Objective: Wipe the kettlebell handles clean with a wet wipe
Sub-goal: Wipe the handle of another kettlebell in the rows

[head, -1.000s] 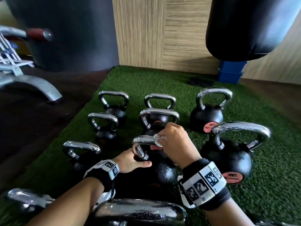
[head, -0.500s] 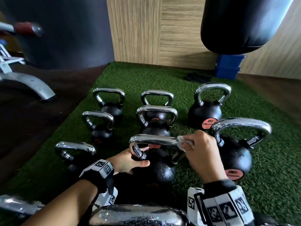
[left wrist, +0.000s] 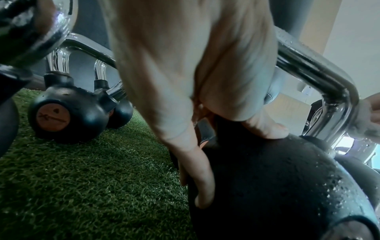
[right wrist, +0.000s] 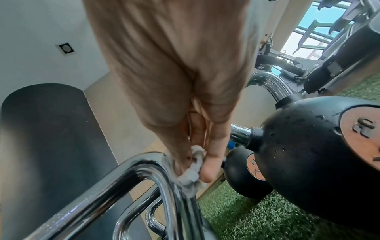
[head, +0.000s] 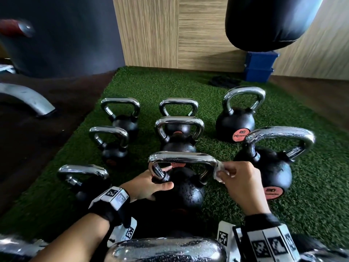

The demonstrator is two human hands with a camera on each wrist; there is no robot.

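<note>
A black kettlebell (head: pixel 187 190) with a chrome handle (head: pixel 181 157) stands on green turf in front of me. My left hand (head: pixel 149 184) grips the left leg of that handle where it meets the ball; the thumb lies on the ball (left wrist: pixel 267 126). My right hand (head: pixel 239 178) pinches a crumpled white wet wipe (head: pixel 219 170) against the handle's right corner. In the right wrist view the wet wipe (right wrist: pixel 191 172) is pressed on the chrome bend (right wrist: pixel 148 164) by thumb and fingers.
Several more chrome-handled kettlebells stand around on the turf (head: pixel 311 186), one large one (head: pixel 272 161) close to my right hand and another handle (head: pixel 166 248) right under my wrists. A black punch bag (head: pixel 268 21) hangs at the back right above blue boxes (head: pixel 258 67).
My right hand has slid the wipe along the handle from its left part to the right corner. The left hand has kept its hold on the left leg.
</note>
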